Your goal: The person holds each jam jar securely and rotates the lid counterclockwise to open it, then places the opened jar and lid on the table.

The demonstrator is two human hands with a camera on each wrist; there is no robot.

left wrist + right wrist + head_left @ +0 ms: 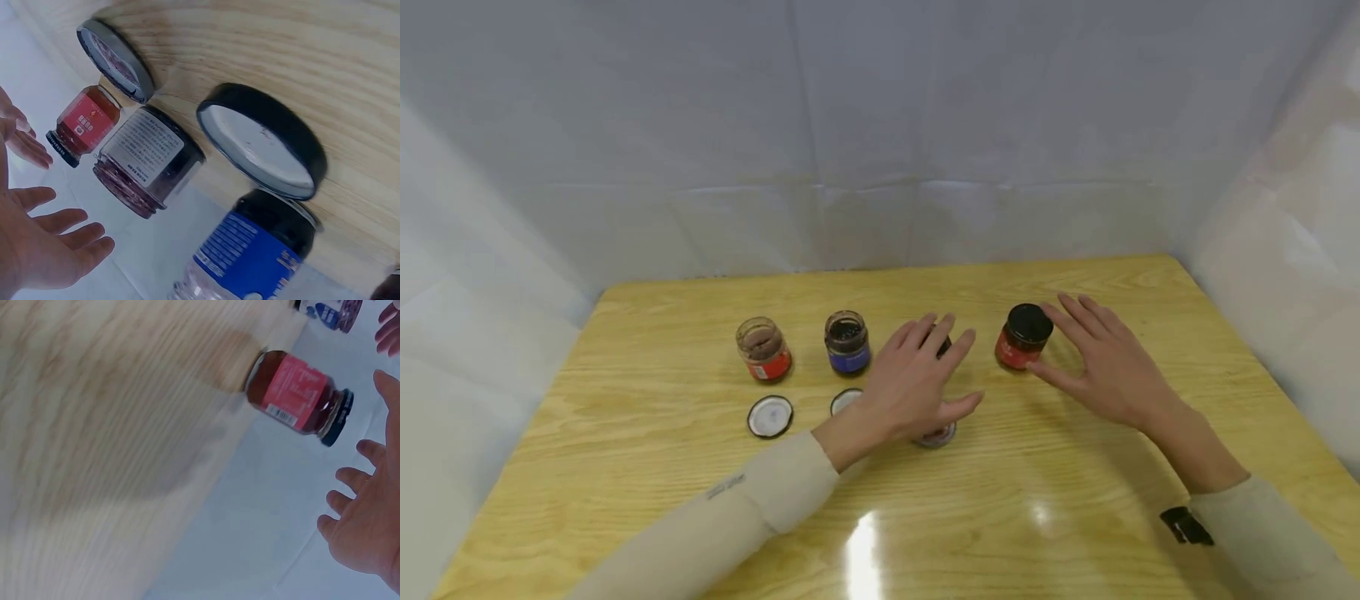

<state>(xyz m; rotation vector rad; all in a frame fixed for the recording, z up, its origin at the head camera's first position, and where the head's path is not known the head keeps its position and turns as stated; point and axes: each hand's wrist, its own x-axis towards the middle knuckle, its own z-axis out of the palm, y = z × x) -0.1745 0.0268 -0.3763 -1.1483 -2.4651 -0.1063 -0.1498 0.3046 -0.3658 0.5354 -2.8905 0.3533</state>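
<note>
A red-labelled jar [1023, 337] stands upright with its black lid on. My right hand [1108, 362] is just to its right, fingers spread and thumb close to the jar's side, gripping nothing. My left hand [910, 379], fingers extended, reaches over a lidless jar with a white label [150, 150]; in the head view the hand hides most of this jar. In the left wrist view that jar's dark contents show through the glass. One upturned lid [936, 437] lies partly beneath the left hand in the head view.
To the left stand a lidless blue-labelled jar [848, 346] and a lidless red-labelled jar with brown contents [764, 352]. Upturned lids lie in front of them, a whole one [770, 417] at far left and a half-covered one [844, 401]. White sheeting [865, 225] encloses the wooden table [647, 500].
</note>
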